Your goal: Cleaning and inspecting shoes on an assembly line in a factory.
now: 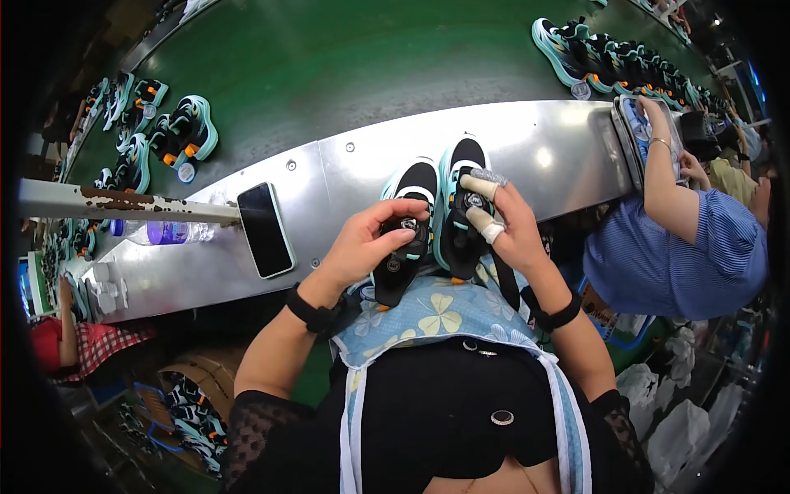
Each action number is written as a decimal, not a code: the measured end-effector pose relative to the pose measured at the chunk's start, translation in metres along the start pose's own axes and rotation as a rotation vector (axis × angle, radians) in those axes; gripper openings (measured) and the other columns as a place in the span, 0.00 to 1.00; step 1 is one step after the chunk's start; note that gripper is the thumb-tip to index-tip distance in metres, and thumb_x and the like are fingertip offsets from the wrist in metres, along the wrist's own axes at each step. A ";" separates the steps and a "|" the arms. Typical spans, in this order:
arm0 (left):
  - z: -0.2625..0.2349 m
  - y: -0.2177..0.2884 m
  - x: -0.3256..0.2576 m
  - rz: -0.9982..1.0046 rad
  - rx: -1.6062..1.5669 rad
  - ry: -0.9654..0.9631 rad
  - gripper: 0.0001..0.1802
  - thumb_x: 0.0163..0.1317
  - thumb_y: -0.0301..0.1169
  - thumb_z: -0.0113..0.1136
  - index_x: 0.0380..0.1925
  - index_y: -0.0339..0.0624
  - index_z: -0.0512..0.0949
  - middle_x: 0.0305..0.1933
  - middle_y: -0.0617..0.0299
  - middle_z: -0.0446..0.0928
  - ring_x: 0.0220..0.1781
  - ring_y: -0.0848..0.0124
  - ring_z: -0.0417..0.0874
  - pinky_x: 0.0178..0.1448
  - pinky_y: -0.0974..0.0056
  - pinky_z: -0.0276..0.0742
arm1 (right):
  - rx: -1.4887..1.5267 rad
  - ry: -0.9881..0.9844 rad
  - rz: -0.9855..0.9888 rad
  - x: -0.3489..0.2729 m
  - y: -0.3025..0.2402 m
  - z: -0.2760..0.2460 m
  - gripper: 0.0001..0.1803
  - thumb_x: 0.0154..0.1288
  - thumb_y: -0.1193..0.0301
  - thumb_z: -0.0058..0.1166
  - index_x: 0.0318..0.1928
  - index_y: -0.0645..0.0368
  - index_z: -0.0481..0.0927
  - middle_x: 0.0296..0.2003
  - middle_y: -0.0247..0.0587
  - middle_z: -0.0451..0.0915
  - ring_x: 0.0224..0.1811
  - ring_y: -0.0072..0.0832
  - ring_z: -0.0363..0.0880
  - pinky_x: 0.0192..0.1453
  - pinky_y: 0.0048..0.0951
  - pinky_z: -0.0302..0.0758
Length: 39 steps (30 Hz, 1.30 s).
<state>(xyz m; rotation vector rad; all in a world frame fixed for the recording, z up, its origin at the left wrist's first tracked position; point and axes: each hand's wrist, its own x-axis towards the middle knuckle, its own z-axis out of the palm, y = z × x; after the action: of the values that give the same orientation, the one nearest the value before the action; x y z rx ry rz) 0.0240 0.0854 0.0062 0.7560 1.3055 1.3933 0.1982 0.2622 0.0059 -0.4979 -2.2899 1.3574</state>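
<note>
Pair of shoes in hand at the edge of the steel shelf

Nearest, the left hand [362, 243] curls its fingers around the dial on the tongue of the left shoe [405, 235], and the right hand [506, 226], with taped fingertips, pinches the dial of the right shoe [459, 210]; both shoes rest heel-down on the flowered apron [440, 317], toes on the steel shelf [535, 156]. A phone [265, 229] lies beside them. Beyond, many finished-looking shoes [605, 58] ride the green belt [346, 66], so this pair seems mid-adjustment.

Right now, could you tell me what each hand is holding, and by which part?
The left hand grips the left shoe at its dial; the right hand holds the right shoe at its tongue.
</note>
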 end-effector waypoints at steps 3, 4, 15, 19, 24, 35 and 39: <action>-0.005 0.004 0.004 0.070 0.136 0.024 0.20 0.60 0.24 0.61 0.54 0.38 0.75 0.52 0.61 0.75 0.55 0.72 0.75 0.62 0.67 0.70 | 0.058 -0.065 0.024 0.010 0.009 -0.005 0.21 0.62 0.73 0.59 0.57 0.58 0.77 0.51 0.47 0.76 0.54 0.39 0.76 0.60 0.32 0.70; 0.003 0.018 0.008 0.061 0.450 0.042 0.20 0.60 0.25 0.62 0.53 0.38 0.75 0.53 0.61 0.75 0.55 0.72 0.75 0.62 0.66 0.70 | 0.050 -0.086 0.071 0.009 0.012 -0.007 0.21 0.63 0.73 0.59 0.57 0.58 0.77 0.51 0.47 0.76 0.54 0.38 0.76 0.60 0.31 0.69; -0.003 0.018 0.022 0.206 0.554 -0.149 0.21 0.57 0.31 0.67 0.51 0.40 0.77 0.46 0.62 0.77 0.50 0.70 0.78 0.56 0.66 0.71 | 0.074 -0.064 0.119 0.007 0.018 -0.010 0.21 0.63 0.73 0.59 0.57 0.59 0.77 0.50 0.45 0.77 0.54 0.36 0.76 0.61 0.31 0.69; -0.008 0.003 0.026 0.093 0.583 -0.081 0.15 0.57 0.31 0.67 0.44 0.39 0.81 0.43 0.60 0.78 0.49 0.69 0.78 0.56 0.66 0.71 | 0.135 -0.036 0.143 0.006 0.017 -0.009 0.21 0.63 0.73 0.59 0.57 0.60 0.77 0.50 0.45 0.77 0.55 0.36 0.76 0.61 0.31 0.69; -0.024 0.016 0.033 0.038 0.232 -0.391 0.14 0.58 0.26 0.64 0.46 0.38 0.82 0.48 0.58 0.81 0.55 0.68 0.78 0.63 0.65 0.69 | 0.102 -0.078 0.120 0.009 0.021 -0.018 0.20 0.62 0.73 0.60 0.56 0.59 0.78 0.49 0.45 0.77 0.54 0.36 0.75 0.61 0.31 0.68; 0.020 -0.002 -0.031 -0.467 -0.359 0.070 0.21 0.75 0.37 0.44 0.50 0.26 0.74 0.51 0.47 0.77 0.41 0.68 0.84 0.22 0.76 0.70 | -0.192 -0.398 -0.051 0.028 -0.054 -0.007 0.20 0.61 0.73 0.61 0.55 0.51 0.81 0.30 0.40 0.73 0.34 0.33 0.75 0.38 0.30 0.72; 0.044 -0.009 -0.025 -0.409 -0.439 0.158 0.21 0.75 0.36 0.42 0.52 0.24 0.71 0.53 0.46 0.75 0.45 0.65 0.83 0.23 0.73 0.73 | -0.241 -0.471 -0.131 0.031 -0.026 0.012 0.18 0.60 0.71 0.62 0.52 0.51 0.81 0.29 0.43 0.74 0.34 0.38 0.76 0.37 0.33 0.73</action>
<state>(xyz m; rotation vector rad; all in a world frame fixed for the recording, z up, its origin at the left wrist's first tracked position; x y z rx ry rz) 0.0740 0.0739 0.0119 0.0767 1.1343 1.3499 0.1631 0.2570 0.0292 -0.0968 -2.8298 1.2396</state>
